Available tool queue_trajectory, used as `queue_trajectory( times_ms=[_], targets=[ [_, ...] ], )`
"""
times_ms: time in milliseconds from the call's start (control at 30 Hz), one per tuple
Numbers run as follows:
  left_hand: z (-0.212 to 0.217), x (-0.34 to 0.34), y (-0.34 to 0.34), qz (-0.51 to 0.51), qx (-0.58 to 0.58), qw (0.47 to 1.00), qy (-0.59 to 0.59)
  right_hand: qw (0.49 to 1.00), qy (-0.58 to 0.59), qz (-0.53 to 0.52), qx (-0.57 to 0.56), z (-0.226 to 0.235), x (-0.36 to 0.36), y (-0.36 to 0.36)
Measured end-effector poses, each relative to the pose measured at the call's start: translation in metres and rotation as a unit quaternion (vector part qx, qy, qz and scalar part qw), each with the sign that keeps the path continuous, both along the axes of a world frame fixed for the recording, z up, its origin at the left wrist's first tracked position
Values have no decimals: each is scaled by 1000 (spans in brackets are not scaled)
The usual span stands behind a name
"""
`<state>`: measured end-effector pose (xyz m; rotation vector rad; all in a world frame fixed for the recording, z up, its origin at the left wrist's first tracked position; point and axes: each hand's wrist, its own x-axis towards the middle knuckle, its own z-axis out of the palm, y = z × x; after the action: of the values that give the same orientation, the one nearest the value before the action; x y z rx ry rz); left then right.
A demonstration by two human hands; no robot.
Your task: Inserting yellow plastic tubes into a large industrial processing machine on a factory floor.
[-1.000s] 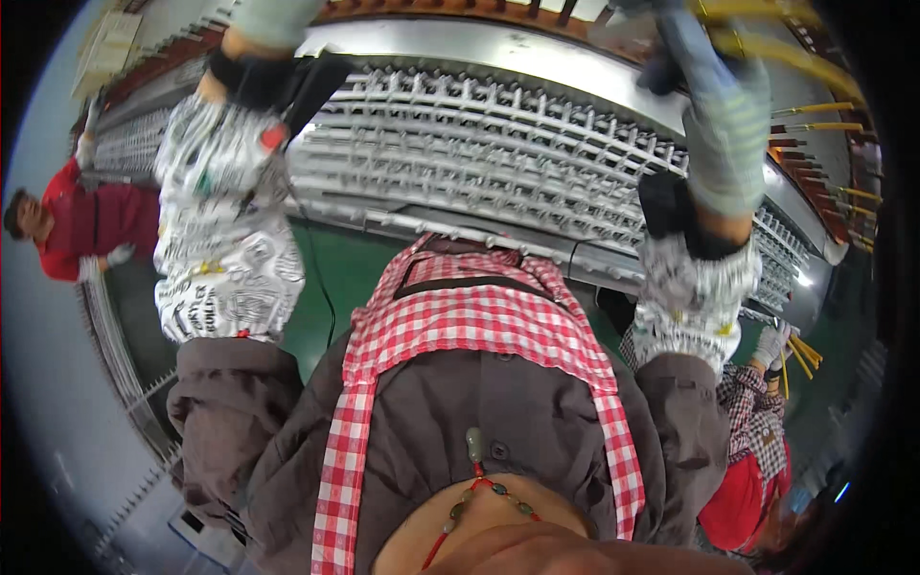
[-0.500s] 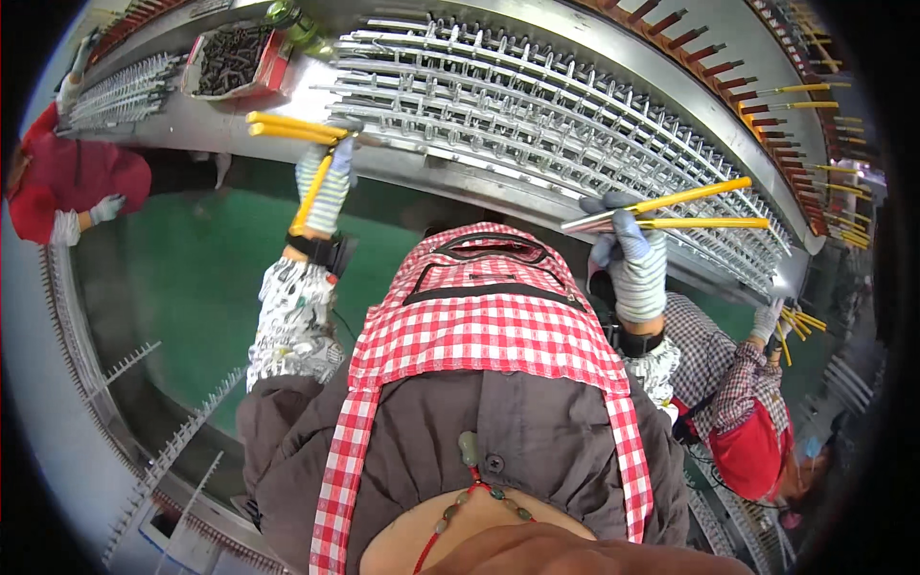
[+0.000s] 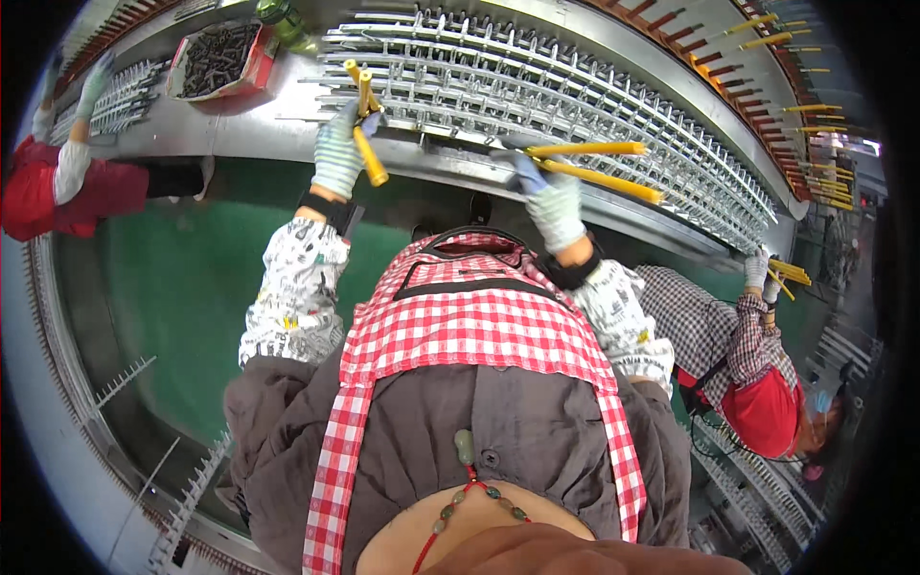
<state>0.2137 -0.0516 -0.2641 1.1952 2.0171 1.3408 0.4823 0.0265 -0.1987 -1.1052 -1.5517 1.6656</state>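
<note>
My left hand [image 3: 339,153], in a striped glove with grey fingers, is closed around several yellow rods [image 3: 369,158] near the left end of the racks. The rods point different ways, some up and one down. Two yellow rods [image 3: 604,180] stick out to the right from my right hand [image 3: 551,196], whose gloved fingers pinch them. The fingertips are blurred and reach to the near edge of the metal racks [image 3: 546,81]. These are long silvery bars with many short upright prongs, laid side by side on the steel bench [image 3: 230,134].
A red-edged box [image 3: 257,75] of small dark pieces and a green bottle [image 3: 286,24] stand at the back left. Brown pegs [image 3: 733,81] line a rail beyond the racks, with yellow rods hanging farther right. People in red [image 3: 67,187] work at left and right [image 3: 757,412].
My right hand has swung left and inward with its yellow rods. My left hand has shifted slightly right, and its rods have turned more upright. The left-hand person has raised their arms.
</note>
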Motion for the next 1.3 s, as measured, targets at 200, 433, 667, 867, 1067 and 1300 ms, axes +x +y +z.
queue_trajectory(
  times_ms=[200,433,667,867,1067,1300],
  targets=[
    [33,29,-36,29,26,981,-192,986,-95,37,132,-54,-54,22],
    [2,49,16,-32,172,977,-118,909,-318,137,233,-60,-74,24],
    [3,50,34,-33,27,967,-251,899,-350,116,236,-51,-66,25],
    [-5,55,34,-32,-23,964,-263,922,-298,99,225,-64,-63,28],
    [-27,46,28,-49,-67,993,-84,995,80,-60,16,-66,-22,27],
    [15,93,1,-85,0,951,-296,987,99,-121,34,-80,53,72]
  ],
)
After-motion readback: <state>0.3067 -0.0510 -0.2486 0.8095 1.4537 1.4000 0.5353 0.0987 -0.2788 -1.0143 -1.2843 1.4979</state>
